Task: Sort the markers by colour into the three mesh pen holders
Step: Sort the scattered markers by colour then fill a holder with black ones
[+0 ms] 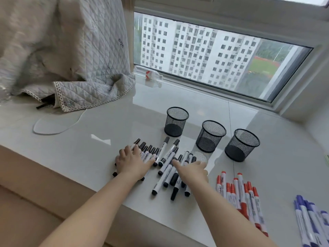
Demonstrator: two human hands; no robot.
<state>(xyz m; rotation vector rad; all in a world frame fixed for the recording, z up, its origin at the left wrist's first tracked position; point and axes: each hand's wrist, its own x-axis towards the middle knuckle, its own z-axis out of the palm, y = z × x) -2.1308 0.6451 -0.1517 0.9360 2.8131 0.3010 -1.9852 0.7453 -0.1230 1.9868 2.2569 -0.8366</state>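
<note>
Black markers [169, 163]: white-barrelled, lying flat in a loose spread at centre. Red markers [240, 195]: flat, grouped at 4 o'clock from the black. Blue markers [309, 221]: flat, further out at 4 o'clock. Three black mesh pen holders [211, 136]: upright, empty, rowed at 1 o'clock.

Single head-worn wide-angle view, looking forward and down across a pale sill [106, 122] toward a window [213, 56]; both forearms reach in from bottom edge, near the lens; edges bend from lens distortion, no second view
</note>
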